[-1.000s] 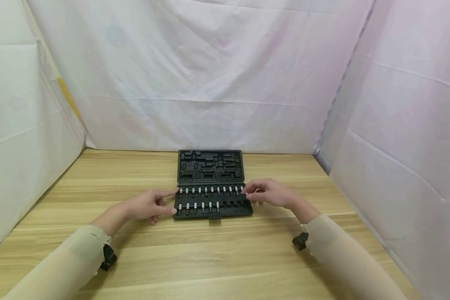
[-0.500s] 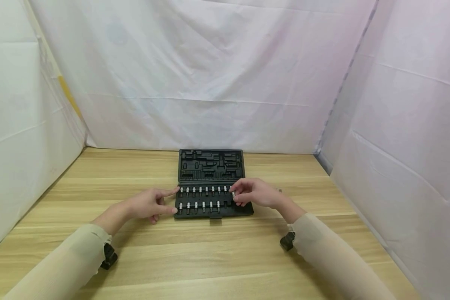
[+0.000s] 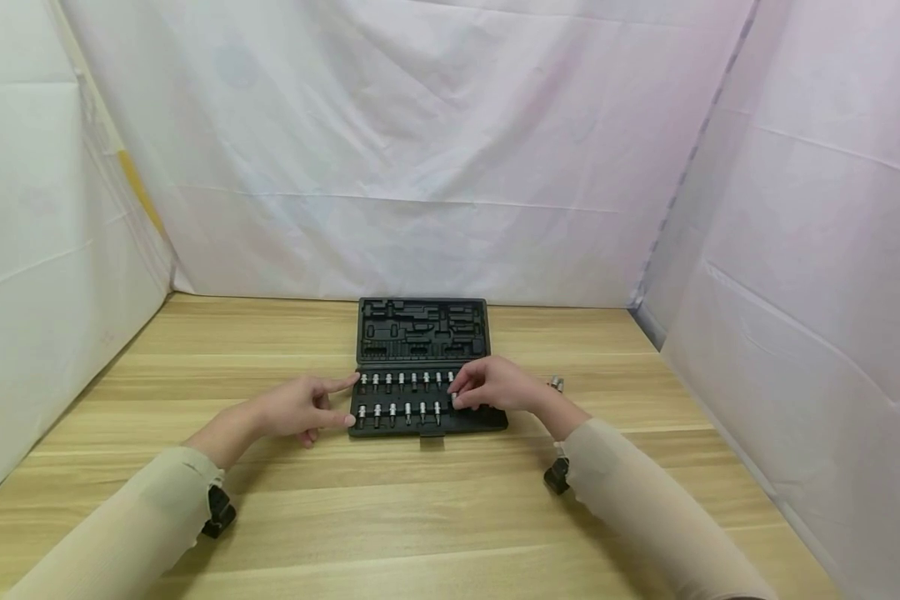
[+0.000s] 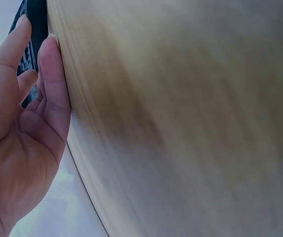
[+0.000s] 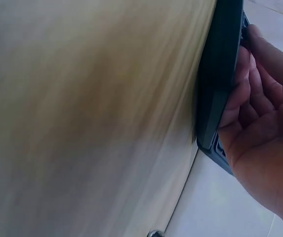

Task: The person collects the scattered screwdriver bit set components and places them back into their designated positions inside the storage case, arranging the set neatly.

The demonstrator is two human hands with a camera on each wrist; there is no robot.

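Note:
The black socket case (image 3: 461, 425) lies unfolded on the table, with silver bit sockets (image 3: 408, 410) standing in two rows in its near half. My left hand (image 3: 288, 410) is at the case's left end, forefinger and thumb stretched out to its two corners; the left wrist view shows the other fingers (image 4: 52, 74) loosely bent beside the wood. Over the right part of the near half, my right hand (image 3: 501, 386) pinches a small silver bit socket (image 3: 453, 398) between thumb and fingertips. That hand covers the right end of both rows. The right wrist view hides the held socket behind the fingers.
A few loose bit sockets (image 3: 557, 383) lie on the wooden table (image 3: 420, 517) just right of my right wrist. The case's moulded lid (image 3: 423, 329) lies back toward the white cloth (image 3: 420, 167) behind. More cloth hangs on both sides.
My right hand has moved left across the case, from its right end to nearer the middle, a bit socket showing in its fingers. Loose sockets have come into view behind it. My left hand stays put.

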